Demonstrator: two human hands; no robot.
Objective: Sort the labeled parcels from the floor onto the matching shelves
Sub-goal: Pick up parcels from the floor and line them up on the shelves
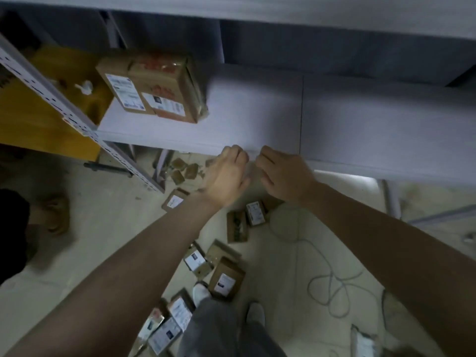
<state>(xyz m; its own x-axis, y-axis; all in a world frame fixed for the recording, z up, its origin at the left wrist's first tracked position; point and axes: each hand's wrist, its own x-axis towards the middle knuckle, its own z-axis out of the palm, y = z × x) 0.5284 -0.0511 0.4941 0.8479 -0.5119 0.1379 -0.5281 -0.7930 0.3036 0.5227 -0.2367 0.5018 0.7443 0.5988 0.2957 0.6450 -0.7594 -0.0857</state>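
Left hand (226,173): curled at the shelf (257,112) edge, nothing seen in it.
Right hand (283,173): curled just beside it, likewise.
Parcels (152,91): two on shelf, left end; others scattered on floor (103,228).

Dim frame, grey-blue cast. Shelf (257,112) top catches the most light; the space behind it falls into deep shadow. Bright strip on the floor (345,177) just below the shelf's front edge. Left hand (226,176) and right hand (283,173) at that edge are motion-blurred. Boxes (154,91) on the shelf's left end smeared, labels unreadable. Upright (38,81) left of the shelf bends from wide-angle distortion.
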